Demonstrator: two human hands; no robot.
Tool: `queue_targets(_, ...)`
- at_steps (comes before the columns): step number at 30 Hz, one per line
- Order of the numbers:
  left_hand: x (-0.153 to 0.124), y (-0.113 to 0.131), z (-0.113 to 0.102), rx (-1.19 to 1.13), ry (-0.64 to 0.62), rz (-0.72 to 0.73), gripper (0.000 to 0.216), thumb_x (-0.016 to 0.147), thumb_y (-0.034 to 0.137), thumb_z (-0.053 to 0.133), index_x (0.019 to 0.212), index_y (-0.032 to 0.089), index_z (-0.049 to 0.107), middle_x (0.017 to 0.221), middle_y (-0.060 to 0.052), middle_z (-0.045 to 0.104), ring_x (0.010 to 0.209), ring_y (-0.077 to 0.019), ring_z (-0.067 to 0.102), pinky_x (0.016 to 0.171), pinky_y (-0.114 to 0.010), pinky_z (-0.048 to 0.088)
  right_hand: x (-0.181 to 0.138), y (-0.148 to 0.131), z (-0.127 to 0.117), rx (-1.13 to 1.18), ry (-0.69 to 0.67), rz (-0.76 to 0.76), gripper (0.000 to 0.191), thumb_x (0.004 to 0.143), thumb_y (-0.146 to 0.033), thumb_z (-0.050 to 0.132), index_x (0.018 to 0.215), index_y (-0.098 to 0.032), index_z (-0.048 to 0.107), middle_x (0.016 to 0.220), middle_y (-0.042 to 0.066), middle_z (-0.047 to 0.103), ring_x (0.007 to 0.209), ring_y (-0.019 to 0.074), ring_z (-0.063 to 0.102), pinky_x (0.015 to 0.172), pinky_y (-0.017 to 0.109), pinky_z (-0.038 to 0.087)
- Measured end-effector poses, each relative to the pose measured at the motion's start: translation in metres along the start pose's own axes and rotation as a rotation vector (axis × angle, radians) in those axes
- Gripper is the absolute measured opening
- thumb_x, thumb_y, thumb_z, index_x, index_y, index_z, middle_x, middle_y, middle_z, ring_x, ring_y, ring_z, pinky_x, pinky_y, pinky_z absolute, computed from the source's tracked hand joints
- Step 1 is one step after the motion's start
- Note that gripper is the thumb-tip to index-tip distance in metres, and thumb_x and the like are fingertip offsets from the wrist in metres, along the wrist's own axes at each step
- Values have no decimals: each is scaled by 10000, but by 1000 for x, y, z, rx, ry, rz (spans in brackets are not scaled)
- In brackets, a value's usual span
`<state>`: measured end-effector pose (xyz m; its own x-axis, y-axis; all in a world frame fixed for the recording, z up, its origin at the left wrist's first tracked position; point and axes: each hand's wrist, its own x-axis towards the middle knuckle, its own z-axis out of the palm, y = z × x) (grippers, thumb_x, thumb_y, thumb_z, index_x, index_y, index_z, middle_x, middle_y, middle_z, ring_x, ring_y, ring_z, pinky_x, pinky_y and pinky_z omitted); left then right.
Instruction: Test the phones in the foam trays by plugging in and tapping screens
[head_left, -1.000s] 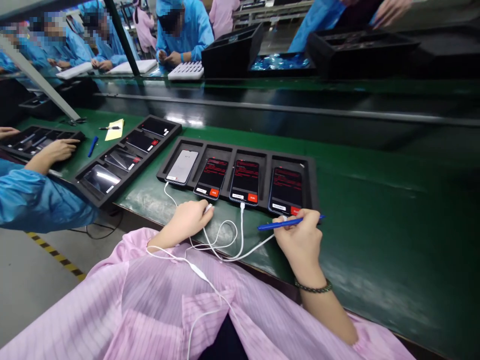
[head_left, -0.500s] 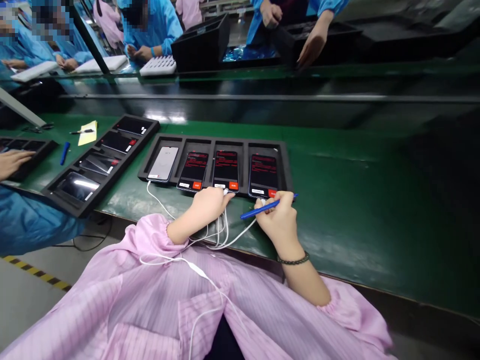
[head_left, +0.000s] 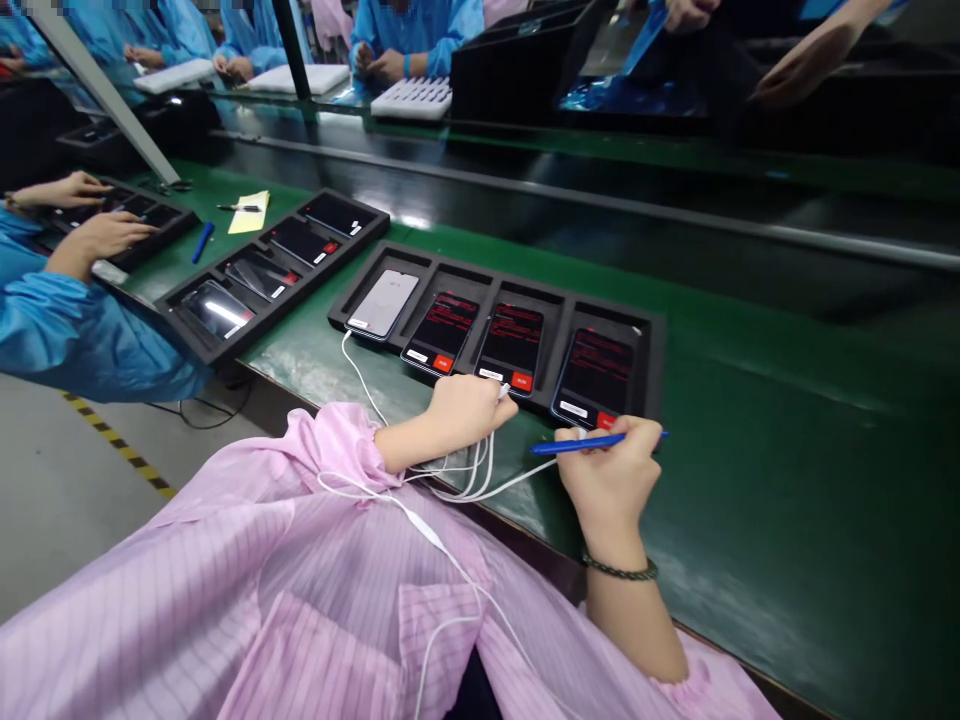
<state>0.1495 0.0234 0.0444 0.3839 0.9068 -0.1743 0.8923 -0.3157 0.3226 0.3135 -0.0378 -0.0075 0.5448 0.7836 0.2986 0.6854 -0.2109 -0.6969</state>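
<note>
A dark tray [head_left: 654,365] with compartments lies before me, holding several phones. The leftmost phone [head_left: 384,303] has a light screen and a white cable [head_left: 360,372] at its lower end. The second phone [head_left: 442,330], the third phone [head_left: 510,342] and the rightmost phone [head_left: 595,370] show red text on black. My left hand [head_left: 465,412] is closed on a white cable plug [head_left: 504,391] at the third phone's lower edge. My right hand [head_left: 611,490], closed, carries a blue pen [head_left: 574,445] crosswise and pinches another white plug at the rightmost phone's lower edge.
Left of my tray, a second phone tray [head_left: 262,325] lies slanted. Beyond it are a yellow note [head_left: 249,213] with a pen and a blue marker [head_left: 202,243]. A co-worker's hands [head_left: 112,235] work over another tray. Black bins [head_left: 517,70] stand across the bench.
The view has swung left, so the trays and my hands appear farther right. Both hands stay at the same two phones. More of the left co-worker's hands now shows.
</note>
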Motion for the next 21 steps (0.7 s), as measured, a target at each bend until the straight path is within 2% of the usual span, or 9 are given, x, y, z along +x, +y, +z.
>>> queue_targets(4, -8, 0, -1, -70, -15, 98, 334, 984, 347, 493, 971, 126, 744, 923, -149, 759, 971, -331, 737, 830, -388, 544, 0, 1, 0, -8, 10, 4, 356, 622, -428, 516, 840, -281, 276, 580, -30, 515, 530, 219, 551, 572, 329, 428)
queue_targets(7, -14, 0, 0, -252, -92, 204, 358, 1019, 372, 451, 897, 149, 703, 841, -99, 740, 850, -269, 727, 769, -333, 520, -2, 3, -1, 20, 3, 11, 362, 625, -437, 514, 844, -283, 271, 568, -44, 509, 507, 203, 539, 577, 331, 440)
queue_targets(12, -17, -1, 10, -518, -185, 248, 362, 1040, 402, 420, 809, 185, 596, 692, -8, 647, 675, -176, 625, 665, -269, 451, -7, 7, -2, 103, -49, -56, 417, 706, -517, 557, 861, -285, 248, 560, -72, 467, 470, 159, 484, 533, 305, 403)
queue_targets(16, -14, -3, 19, -649, -195, 284, 361, 1046, 363, 413, 740, 198, 511, 678, 20, 604, 670, -149, 596, 674, -255, 440, -9, 10, -1, 120, -46, -64, 411, 746, -533, 550, 860, -283, 244, 559, -97, 424, 469, 133, 445, 534, 292, 383)
queue_targets(21, -11, -2, 24, -740, -236, 297, 326, 1051, 290, 395, 750, 200, 482, 768, 9, 657, 772, -152, 644, 762, -257, 471, -6, 7, 2, 85, -30, 1, 404, 693, -503, 536, 862, -280, 244, 561, -92, 444, 472, 142, 464, 556, 306, 404)
